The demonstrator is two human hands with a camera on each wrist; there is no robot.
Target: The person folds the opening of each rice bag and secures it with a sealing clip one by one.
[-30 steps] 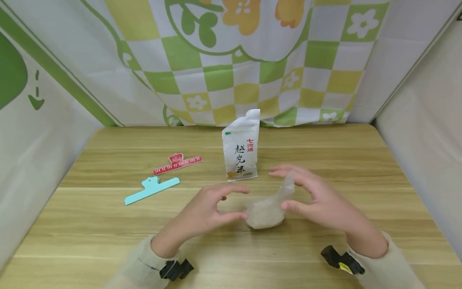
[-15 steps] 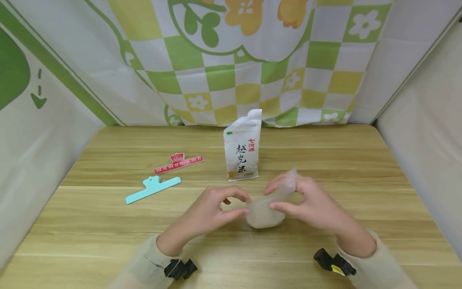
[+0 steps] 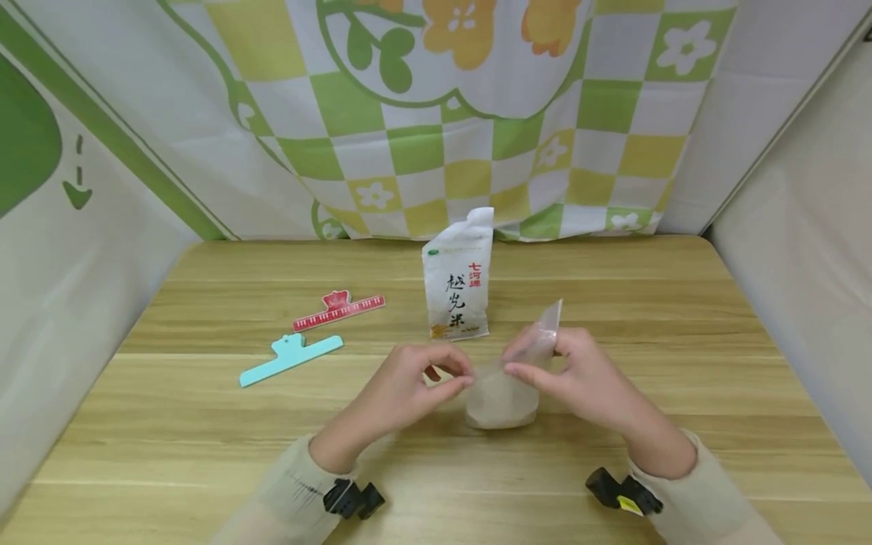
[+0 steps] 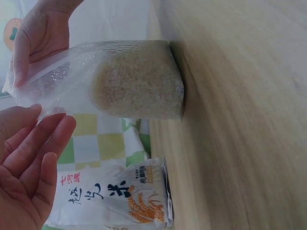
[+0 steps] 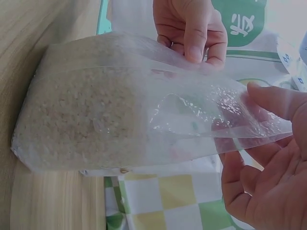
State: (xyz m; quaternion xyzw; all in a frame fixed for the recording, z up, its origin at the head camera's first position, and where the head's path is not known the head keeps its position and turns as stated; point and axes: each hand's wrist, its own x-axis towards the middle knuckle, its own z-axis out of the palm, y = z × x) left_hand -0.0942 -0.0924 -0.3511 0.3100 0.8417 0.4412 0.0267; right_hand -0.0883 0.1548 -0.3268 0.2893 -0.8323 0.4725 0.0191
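A wood-grained table (image 3: 477, 492) fills most of the lower part of the head view. Behind it hangs a cloth (image 3: 415, 147), checked in green, yellow and white, with flowers printed on it. Pale sleeves (image 3: 708, 484) cover both forearms.

The white bag (image 3: 463, 261) stands upright past the middle of the table, its top slanting up to one corner; red and black characters run down its front. Nearer the person, slightly to its right and apart from it, the clear bag (image 3: 500, 405) stands on the table. Rice packs its lower part, and the loose film above leans toward the person's right (whether its mouth is parted, I cannot tell).

The right hand (image 3: 572, 378) grips that film, thumb on one face and fingers on the other, showing through the plastic. The left hand (image 3: 415, 382) pinches the film's left edge between thumb and fingertips.

To the left lie two long clips, just beside each other: the teal clip (image 3: 291, 361) nearer, the red clip (image 3: 339, 312) farther off, white marks along its bar. Smallest are the black cameras (image 3: 350, 498) on the wrists, the right one bearing a yellow patch.
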